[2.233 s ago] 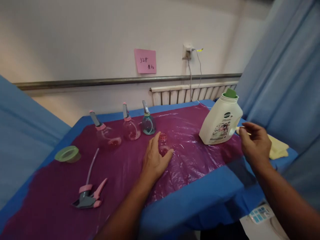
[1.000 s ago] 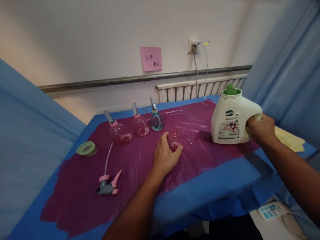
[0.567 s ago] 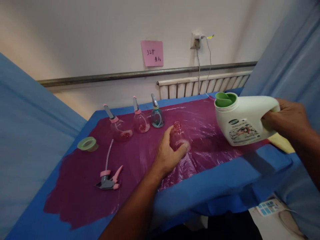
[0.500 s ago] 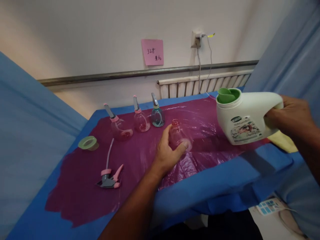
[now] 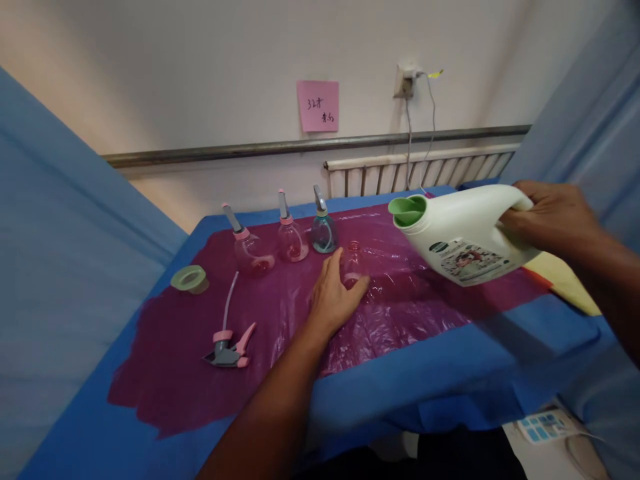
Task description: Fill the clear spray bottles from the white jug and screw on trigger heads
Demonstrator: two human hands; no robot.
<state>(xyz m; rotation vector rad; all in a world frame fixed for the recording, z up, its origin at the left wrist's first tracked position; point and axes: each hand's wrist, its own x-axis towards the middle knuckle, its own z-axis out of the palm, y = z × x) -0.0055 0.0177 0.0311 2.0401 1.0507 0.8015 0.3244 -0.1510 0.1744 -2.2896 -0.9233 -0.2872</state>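
Observation:
A clear pink spray bottle (image 5: 353,262) without its head stands upright on the purple plastic sheet (image 5: 295,320). My left hand (image 5: 334,297) curls round its left and near side, thumb in front. By its handle, my right hand (image 5: 555,212) grips a white jug (image 5: 470,217), tilted so its green pouring spout (image 5: 407,210) points left, above and to the right of the bottle's mouth. No liquid stream is visible between them. The loose grey-and-pink spray head (image 5: 226,352) with its tube lies left of my left arm.
Behind stand two pink spray bottles (image 5: 253,255) (image 5: 293,240) and a teal one (image 5: 324,233), heads on. A pale green cap (image 5: 190,279) lies at the left. Yellow cloth (image 5: 570,283) rests at the right. Blue curtains (image 5: 65,220) hang on both sides; a cable (image 5: 409,133) runs down the wall.
The jug has moved left towards the bottle and tipped further, its spout lower on that side. My left hand stays at the bottle, which now stands more upright. The view has shifted slightly.

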